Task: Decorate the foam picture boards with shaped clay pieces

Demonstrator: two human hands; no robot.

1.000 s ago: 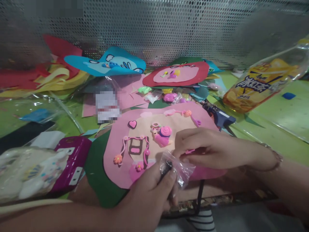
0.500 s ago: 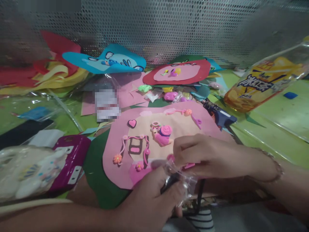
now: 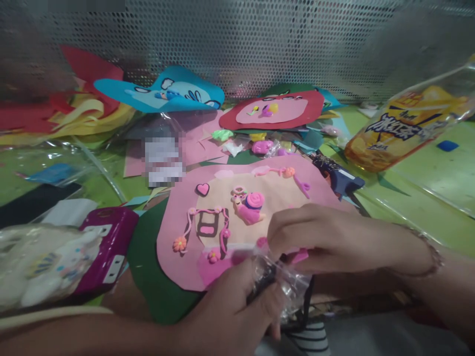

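My left hand (image 3: 241, 296) is closed around a small clear plastic bag (image 3: 295, 289) with a dark lump inside, at the lower edge of a pink paper picture (image 3: 174, 198). Just above the bag's mouth, my right hand (image 3: 319, 237) is pinched, a tiny dark bit showing near its fingertips. What those fingers grip is mostly hidden. On the picture sit a pink clay snail (image 3: 250, 205), clay flowers such as an orange one (image 3: 179, 244), and a pink heart (image 3: 202, 189). Dark green paper (image 3: 156, 282) lies underneath.
A drink bottle (image 3: 404, 128) leans at the right. Red (image 3: 315, 106) and blue (image 3: 193, 84) paper pictures lie at the back before a perforated metal panel (image 3: 230, 44). A purple case (image 3: 111, 242) and a cream pouch (image 3: 44, 267) are at the left.
The plastic bag has spread a little to the right below my right hand. My right hand has shifted very slightly to the right; the left stays nearly in place.
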